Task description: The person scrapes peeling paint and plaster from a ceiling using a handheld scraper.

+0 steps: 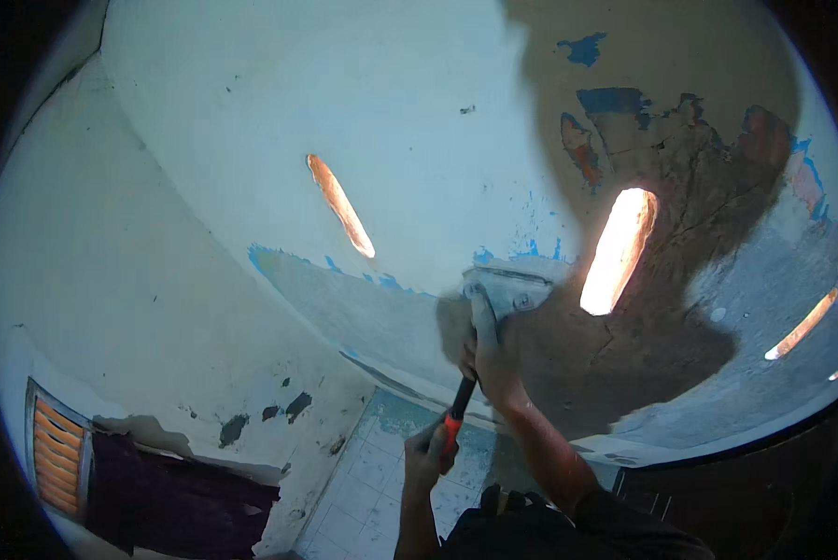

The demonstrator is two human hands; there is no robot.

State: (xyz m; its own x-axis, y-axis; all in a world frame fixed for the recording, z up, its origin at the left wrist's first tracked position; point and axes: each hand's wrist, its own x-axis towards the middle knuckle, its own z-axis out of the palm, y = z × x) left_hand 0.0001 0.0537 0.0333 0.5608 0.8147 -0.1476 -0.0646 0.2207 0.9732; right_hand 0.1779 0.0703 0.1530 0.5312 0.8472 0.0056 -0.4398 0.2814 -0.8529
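Observation:
A long-handled scraper (462,399) with a black and red handle slants up to the wall (419,177). Its wide, flat head (505,287), with a dark front edge and round fastenings, lies against the wall where pale paint meets bare grey plaster. My right hand (492,359) is closed round the upper handle, a finger stretched onto the head. Lower down, my left hand (428,452) grips the red part of the handle. Ragged blue flecks line the paint's edge beside the head.
A dark shadow (615,369) covers much of the wall at right, with cracked, stripped plaster. Bright light streaks (619,252) cross it. Lower left are a slatted window (56,453) and a dark purple cloth (176,495). Pale floor tiles (363,495) show below; something dark (718,490) stands lower right.

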